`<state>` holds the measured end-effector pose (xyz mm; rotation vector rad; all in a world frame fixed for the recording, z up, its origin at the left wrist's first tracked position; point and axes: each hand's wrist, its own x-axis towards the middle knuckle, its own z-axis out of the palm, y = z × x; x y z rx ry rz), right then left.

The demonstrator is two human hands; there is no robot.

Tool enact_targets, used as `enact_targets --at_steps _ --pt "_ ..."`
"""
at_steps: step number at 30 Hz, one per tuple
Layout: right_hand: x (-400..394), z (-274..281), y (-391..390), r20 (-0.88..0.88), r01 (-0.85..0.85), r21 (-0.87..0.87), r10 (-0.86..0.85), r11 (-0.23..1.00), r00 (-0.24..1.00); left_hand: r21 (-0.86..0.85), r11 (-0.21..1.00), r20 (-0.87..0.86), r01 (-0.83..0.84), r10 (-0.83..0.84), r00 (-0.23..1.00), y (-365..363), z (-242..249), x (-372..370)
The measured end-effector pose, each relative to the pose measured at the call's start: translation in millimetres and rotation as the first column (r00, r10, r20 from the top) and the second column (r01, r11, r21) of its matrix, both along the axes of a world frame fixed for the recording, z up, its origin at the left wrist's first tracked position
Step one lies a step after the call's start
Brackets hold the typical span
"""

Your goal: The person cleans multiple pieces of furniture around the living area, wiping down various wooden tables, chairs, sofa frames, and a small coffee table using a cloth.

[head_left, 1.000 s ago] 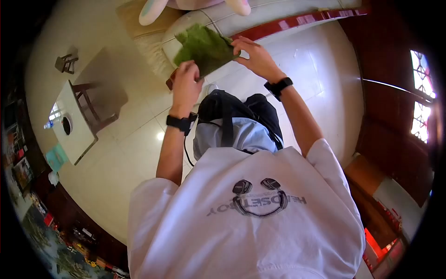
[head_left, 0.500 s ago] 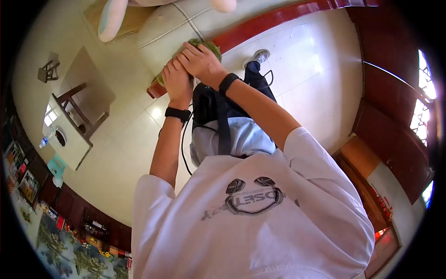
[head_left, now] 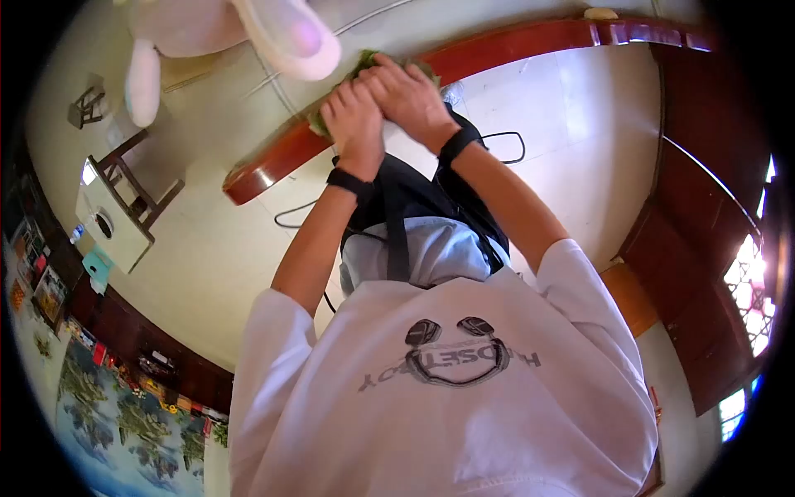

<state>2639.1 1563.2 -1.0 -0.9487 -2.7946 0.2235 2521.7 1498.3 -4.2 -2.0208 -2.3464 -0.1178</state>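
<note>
Both my hands press a green cloth [head_left: 318, 124] onto a long, glossy red-brown wooden beam [head_left: 277, 166], perhaps a bench top or rail. My left hand [head_left: 354, 124] lies on the cloth's left part, its fingers bent over it. Beside it and touching it, my right hand [head_left: 407, 98] grips the cloth a little farther along, toward the right. Crumpled cloth edges stick out past the fingers on both sides; the rest is hidden beneath them. Each wrist wears a black band. The beam's rounded left end shows bare wood.
A pale pink plush toy [head_left: 286, 37] hangs into view at the top, close to my hands. At left stand a wooden chair [head_left: 137, 186] and a white table [head_left: 112, 224] with a dark bowl. A black cable loop [head_left: 523, 147] shows near my legs. Dark red doors [head_left: 704, 224] are at right.
My hands and the cloth have slid rightward along the beam, so more of its left end shows. The view has shifted, and the plush toy now reaches lower into it.
</note>
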Motion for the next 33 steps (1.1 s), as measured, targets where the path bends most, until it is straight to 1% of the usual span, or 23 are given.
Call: enact_targets --at_steps 1,3,4,5,6,8,9,11,13,14,15,17,18,19,21,22,23,24,25,27,29,31,33 --pt "20 0 11 -0.001 -0.007 -0.010 0.007 1.000 1.000 -0.010 1.000 -0.001 -0.007 0.007 1.000 13 -1 20" --pt "58 5 36 0.044 0.088 -0.019 -0.087 0.996 0.995 -0.030 0.999 0.038 0.035 -0.034 0.999 42 -2 58" --pt "78 7 49 0.055 0.093 -0.005 -0.093 0.996 0.994 -0.024 0.999 0.044 0.035 -0.034 0.998 58 -2 79" --pt "98 9 63 0.067 0.097 0.014 -0.098 0.995 0.993 -0.013 0.999 0.051 0.035 -0.035 0.998 74 -1 99" --pt "117 6 75 0.101 0.103 0.068 -0.110 0.992 0.989 0.067 0.997 0.060 0.041 -0.045 0.997 87 -2 117" --pt "147 6 94 0.107 0.120 0.066 -0.126 0.991 0.986 0.093 0.994 0.091 0.058 -0.067 0.994 109 -4 144" --pt "156 8 101 0.100 0.143 0.056 -0.148 0.988 0.984 0.113 0.990 0.107 0.081 -0.094 0.990 117 -5 154" --pt "165 13 108 0.118 0.136 0.025 -0.138 0.990 0.983 0.096 0.994 0.157 0.055 -0.070 0.985 124 -5 166" --pt "159 12 107 0.118 0.211 -0.041 -0.205 0.977 0.972 0.087 0.992 0.199 0.087 -0.103 0.974 125 -6 162" --pt "160 9 107 0.140 0.231 -0.076 -0.219 0.970 0.966 0.128 0.988 0.208 0.089 -0.115 0.971 125 -7 161" --pt "155 12 108 0.136 0.215 -0.066 -0.205 0.974 0.969 0.139 0.988 0.205 0.073 -0.101 0.974 126 -7 157" --pt "146 17 94 0.169 0.324 -0.082 -0.307 0.943 0.937 0.164 0.969 0.294 0.183 -0.225 0.929 116 -7 144" --pt "139 18 89 0.178 0.298 -0.149 -0.271 0.943 0.946 0.145 0.975 0.317 0.166 -0.205 0.926 107 -3 132" --pt "126 16 77 0.178 0.293 -0.156 -0.265 0.943 0.948 0.138 0.977 0.317 0.162 -0.198 0.928 93 -3 117" --pt "88 10 54 0.125 0.212 -0.147 -0.194 0.966 0.973 0.087 0.980 0.379 0.176 -0.196 0.904 66 -3 73" --pt "60 17 36 0.073 0.182 -0.180 -0.171 0.967 0.983 0.071 0.983 0.349 0.172 -0.186 0.918 48 -2 48" --pt "33 13 22 0.071 0.130 -0.119 -0.122 0.984 0.990 0.064 0.985 0.374 0.161 -0.173 0.911 27 -2 21" --pt "5 5 5 0.026 0.086 -0.110 -0.083 0.990 0.996 0.097 0.983 0.352 0.153 -0.178 0.919 3 -2 -9" --pt "-24 2 -12 -0.018 0.042 -0.097 -0.044 0.994 0.999 0.028 0.991 0.272 0.132 -0.135 0.953 -19 -5 -34" --pt "-75 9 -43 -0.069 -0.054 -0.073 0.049 0.996 0.996 0.003 0.994 0.256 0.112 -0.109 0.961 -61 6 -90" --pt "-123 1 -71 -0.076 -0.066 -0.039 0.063 0.997 0.995 -0.025 0.994 0.243 0.105 -0.096 0.965 -95 13 -135" --pt "-159 2 -94 0.004 -0.139 0.045 0.139 0.989 0.990 -0.029 1.000 0.496 0.002 0.012 0.868 -120 13 -169" --pt "-186 6 -112 0.053 -0.171 0.054 0.168 0.984 0.984 0.014 0.999 0.523 -0.031 0.019 0.852 -143 -5 -193"
